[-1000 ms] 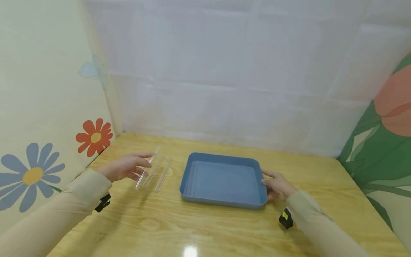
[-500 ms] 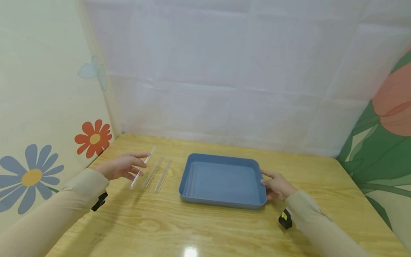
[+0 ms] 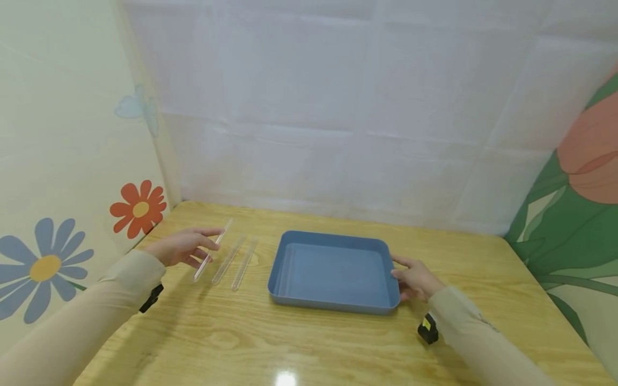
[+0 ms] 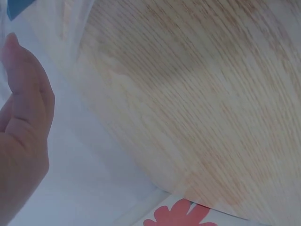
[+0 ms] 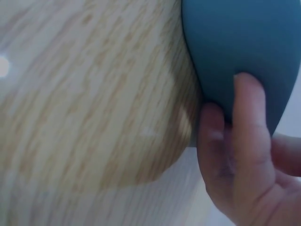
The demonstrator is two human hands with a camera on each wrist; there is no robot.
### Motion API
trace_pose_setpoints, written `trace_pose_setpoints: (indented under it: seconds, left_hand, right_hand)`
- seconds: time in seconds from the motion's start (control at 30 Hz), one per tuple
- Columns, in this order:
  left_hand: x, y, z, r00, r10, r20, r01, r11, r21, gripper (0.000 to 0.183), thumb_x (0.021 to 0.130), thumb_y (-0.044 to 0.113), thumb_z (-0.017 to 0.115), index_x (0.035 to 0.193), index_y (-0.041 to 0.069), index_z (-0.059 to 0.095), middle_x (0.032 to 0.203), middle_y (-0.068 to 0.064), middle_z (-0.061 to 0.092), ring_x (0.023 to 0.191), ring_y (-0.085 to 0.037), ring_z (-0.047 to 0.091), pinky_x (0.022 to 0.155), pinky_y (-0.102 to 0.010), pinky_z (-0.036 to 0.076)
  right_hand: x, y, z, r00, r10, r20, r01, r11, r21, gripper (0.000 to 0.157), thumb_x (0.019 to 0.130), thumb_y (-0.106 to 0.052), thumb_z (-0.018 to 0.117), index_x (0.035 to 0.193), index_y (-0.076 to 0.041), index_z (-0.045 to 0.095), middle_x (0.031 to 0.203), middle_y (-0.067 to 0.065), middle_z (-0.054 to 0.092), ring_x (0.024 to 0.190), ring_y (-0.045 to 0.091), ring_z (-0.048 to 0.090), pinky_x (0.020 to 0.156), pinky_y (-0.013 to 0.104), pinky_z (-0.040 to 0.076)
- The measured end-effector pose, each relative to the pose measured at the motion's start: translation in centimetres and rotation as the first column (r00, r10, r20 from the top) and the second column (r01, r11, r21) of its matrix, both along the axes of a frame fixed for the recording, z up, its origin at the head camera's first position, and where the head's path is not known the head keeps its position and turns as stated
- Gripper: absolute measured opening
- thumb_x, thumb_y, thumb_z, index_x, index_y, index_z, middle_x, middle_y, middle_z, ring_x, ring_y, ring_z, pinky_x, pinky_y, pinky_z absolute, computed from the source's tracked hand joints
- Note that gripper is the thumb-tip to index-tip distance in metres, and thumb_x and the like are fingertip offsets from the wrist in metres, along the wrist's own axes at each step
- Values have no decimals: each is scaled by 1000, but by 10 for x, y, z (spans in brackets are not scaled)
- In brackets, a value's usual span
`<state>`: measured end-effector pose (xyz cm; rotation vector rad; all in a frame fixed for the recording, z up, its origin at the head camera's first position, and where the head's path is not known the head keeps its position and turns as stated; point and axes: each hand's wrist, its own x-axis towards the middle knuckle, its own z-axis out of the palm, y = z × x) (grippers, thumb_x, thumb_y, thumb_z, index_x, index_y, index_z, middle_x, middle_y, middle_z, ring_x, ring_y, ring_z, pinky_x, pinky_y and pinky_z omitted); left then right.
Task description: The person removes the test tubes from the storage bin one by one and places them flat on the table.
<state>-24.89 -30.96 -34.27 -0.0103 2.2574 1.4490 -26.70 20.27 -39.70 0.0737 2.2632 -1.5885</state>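
A clear test tube (image 3: 205, 264) slants in my left hand (image 3: 185, 247), pinched between thumb and fingers above the table. Two more clear test tubes, the nearer one (image 3: 228, 261) and the one beside the tray (image 3: 244, 265), lie roughly parallel on the wood. In the left wrist view only part of the left hand (image 4: 26, 99) shows; the held tube cannot be made out there. My right hand (image 3: 416, 276) is at the right end of a blue rectangular tray (image 3: 333, 307). In the right wrist view its fingers (image 5: 251, 117) touch the tray's outer wall (image 5: 240, 42).
Everything stands on a wood-grain table (image 3: 217, 343). A white sheet (image 3: 338, 118) hangs behind it. Panels with painted flowers, one with a red flower (image 3: 140, 209), border the left and right sides.
My left hand has drifted slightly left with the test tube, farther from the two on the table. My right hand stays at the tray.
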Motion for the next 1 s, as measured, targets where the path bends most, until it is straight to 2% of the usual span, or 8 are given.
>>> trace_pose_setpoints:
  seconds: [0.2,0.4,0.67,1.0]
  left_hand:
    - [-4,1,-1,1000,0,-19,0,999,-40,72,97,16,56,155,3,15,146,-32,33,82,-22,64,70,-35,54]
    - [-9,-2,-6,999,-7,-34,4,997,-72,70,98,16,56,155,3,17,147,-33,31,82,-23,62,69,-35,54]
    - [-12,-2,-13,998,14,-60,-20,995,-101,68,96,13,56,153,0,21,145,-33,32,76,-19,59,65,-34,54]
    - [-12,-2,-19,996,51,-73,-62,986,-152,66,95,11,57,151,-4,24,123,-24,54,70,-17,50,61,-33,52]
  right_hand:
    - [0,0,0,1000,4,-2,-4,1000,5,56,100,0,47,152,-1,25,100,23,66,73,22,66,51,32,55]
    - [0,-1,-1,1000,1,-3,-1,1000,12,56,100,0,47,152,0,26,99,23,67,73,23,67,50,31,55]
    - [0,0,-1,1000,9,-1,-9,1000,8,56,100,0,47,152,0,26,96,22,68,73,23,67,52,33,56]
    - [1,-1,0,1000,11,-9,-11,1000,15,56,101,-1,47,152,1,24,99,25,67,72,23,67,51,32,55]
